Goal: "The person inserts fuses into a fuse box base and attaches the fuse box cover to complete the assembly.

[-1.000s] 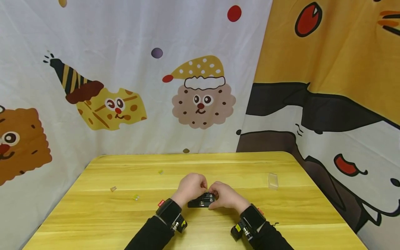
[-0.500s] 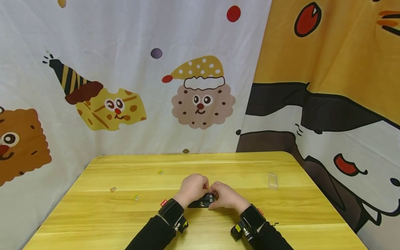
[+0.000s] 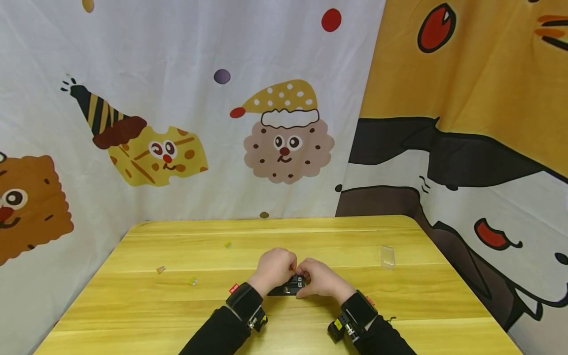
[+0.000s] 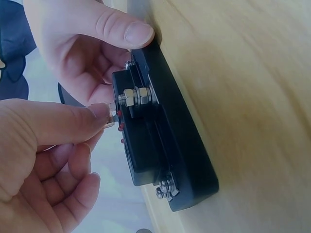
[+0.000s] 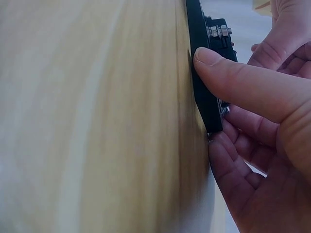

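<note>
A black fuse block [image 3: 288,287] with metal studs and nuts lies on the table in front of me, partly covered by my hands. My right hand [image 3: 324,279] holds its right end; in the right wrist view the thumb [image 5: 211,57] presses on its side while the fingers curl about the end. My left hand [image 3: 276,268] is above the block. In the left wrist view its thumb and forefinger pinch a small clear blade fuse [image 4: 111,119] at the top face, beside several red dots. How deep the fuse sits is hidden.
A clear plastic cover [image 3: 387,257] lies at the back right of the wooden table [image 3: 133,315]. To the left are a small tan piece [image 3: 160,269] and two small yellowish clear pieces, one nearer [image 3: 193,281], one farther [image 3: 228,245]. A printed curtain [image 3: 177,88] hangs behind.
My left hand has shifted slightly to the right over the fuse block, covering more of it. The right hand keeps its hold and has hardly moved.
</note>
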`<state>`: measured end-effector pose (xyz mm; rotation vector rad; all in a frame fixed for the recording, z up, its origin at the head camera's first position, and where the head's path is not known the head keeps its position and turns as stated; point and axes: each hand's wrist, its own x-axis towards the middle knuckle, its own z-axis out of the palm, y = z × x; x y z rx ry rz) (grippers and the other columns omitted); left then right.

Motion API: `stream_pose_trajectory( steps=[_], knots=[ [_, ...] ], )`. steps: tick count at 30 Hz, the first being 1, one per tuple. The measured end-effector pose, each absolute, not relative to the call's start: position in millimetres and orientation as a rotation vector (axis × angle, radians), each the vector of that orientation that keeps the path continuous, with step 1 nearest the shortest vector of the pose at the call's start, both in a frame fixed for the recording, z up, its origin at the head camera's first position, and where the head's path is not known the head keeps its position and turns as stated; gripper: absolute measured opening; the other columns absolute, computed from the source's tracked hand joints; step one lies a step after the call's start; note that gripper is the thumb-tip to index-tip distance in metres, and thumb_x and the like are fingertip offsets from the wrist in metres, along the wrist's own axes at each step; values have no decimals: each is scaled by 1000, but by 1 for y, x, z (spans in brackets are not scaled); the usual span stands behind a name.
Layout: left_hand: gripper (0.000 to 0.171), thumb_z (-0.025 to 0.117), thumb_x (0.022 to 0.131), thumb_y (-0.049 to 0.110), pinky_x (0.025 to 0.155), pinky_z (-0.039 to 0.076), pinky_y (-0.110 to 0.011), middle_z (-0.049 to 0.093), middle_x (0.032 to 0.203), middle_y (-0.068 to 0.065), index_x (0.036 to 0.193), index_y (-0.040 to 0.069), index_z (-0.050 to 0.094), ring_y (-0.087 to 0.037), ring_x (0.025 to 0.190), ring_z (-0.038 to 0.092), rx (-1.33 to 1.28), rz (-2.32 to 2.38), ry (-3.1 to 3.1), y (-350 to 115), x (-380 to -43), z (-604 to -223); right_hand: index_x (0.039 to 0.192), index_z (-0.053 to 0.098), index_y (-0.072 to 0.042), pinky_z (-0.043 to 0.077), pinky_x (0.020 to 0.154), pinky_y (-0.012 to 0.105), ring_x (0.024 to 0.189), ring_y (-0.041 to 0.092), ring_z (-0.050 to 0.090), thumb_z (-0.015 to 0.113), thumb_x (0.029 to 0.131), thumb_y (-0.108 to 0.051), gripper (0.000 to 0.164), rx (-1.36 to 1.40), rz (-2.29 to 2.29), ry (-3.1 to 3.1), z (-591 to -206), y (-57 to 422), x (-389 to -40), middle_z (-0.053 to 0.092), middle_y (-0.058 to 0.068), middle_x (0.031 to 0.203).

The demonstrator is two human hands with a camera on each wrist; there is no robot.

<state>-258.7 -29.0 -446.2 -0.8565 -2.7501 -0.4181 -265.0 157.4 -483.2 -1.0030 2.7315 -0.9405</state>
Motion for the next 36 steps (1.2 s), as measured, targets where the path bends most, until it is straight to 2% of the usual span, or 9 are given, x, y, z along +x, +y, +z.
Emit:
stream_pose_trajectory(
  steps=[16, 25, 36],
  knots=[
    [22, 79, 75, 7, 55, 43, -24, 58, 65, 12, 66, 22, 65, -7, 62, 53, -870, -385, -2742, -26, -260, -449, 96, 64, -8, 47, 77, 30, 82, 14, 52, 93, 67, -21, 43, -959, -939, 2734, -483, 157, -263, 54, -2, 93],
    [28, 82, 73, 7, 54, 43, -24, 57, 64, 12, 61, 22, 61, -7, 61, 53, -846, -396, -2750, -25, -260, -449, 96, 64, -5, 45, 71, 28, 79, 12, 50, 92, 68, -19, 42, -1091, -979, 2744, -483, 158, -262, 53, -2, 90],
    [28, 85, 72, 12, 56, 44, -24, 59, 64, 13, 59, 22, 62, -6, 62, 54, -832, -440, -2763, -25, -263, -449, 97, 66, -8, 44, 73, 29, 80, 14, 50, 93, 66, -20, 43, -963, -931, 2754, -483, 155, -263, 54, -2, 91]
  ],
)
